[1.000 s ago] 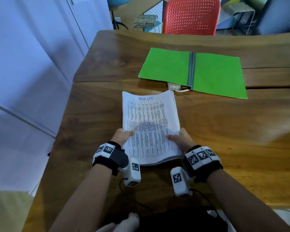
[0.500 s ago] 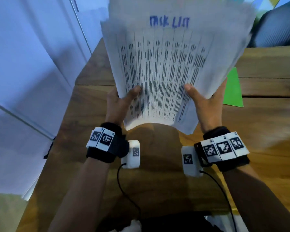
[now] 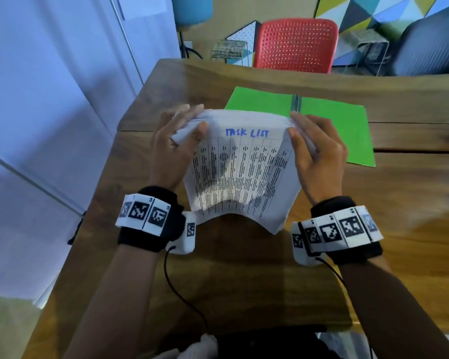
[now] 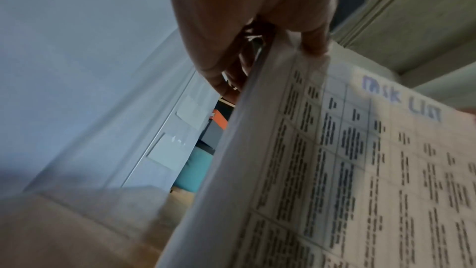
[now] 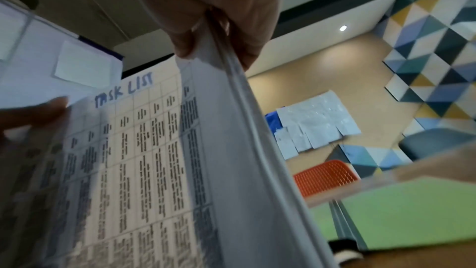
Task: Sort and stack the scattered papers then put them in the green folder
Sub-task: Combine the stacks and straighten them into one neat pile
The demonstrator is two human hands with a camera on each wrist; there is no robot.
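A stack of white papers point(image 3: 241, 172), its top sheet a printed table headed "TASK LIST" in blue, stands tilted on its lower edge on the wooden table point(image 3: 244, 281). My left hand point(image 3: 176, 149) grips the stack's upper left edge, thumb in front, fingers behind. My right hand point(image 3: 314, 151) grips the upper right edge the same way. The wrist views show the paper stack point(image 4: 335, 170) point(image 5: 144, 160) pinched between thumb and fingers. The green folder point(image 3: 329, 123) lies open and flat on the table just beyond the stack; its grey spine point(image 5: 345, 223) shows in the right wrist view.
A red perforated chair point(image 3: 296, 45) stands at the table's far edge. A light blue cabinet wall point(image 3: 49, 125) runs along the left. A small white object point(image 5: 346, 255) peeks from under the folder's near edge. Bare wood lies to the right.
The stack went from lying flat to lifted high before the camera, and now has come down to stand on its lower edge. Both hands have slid from its lower sides to its upper corners.
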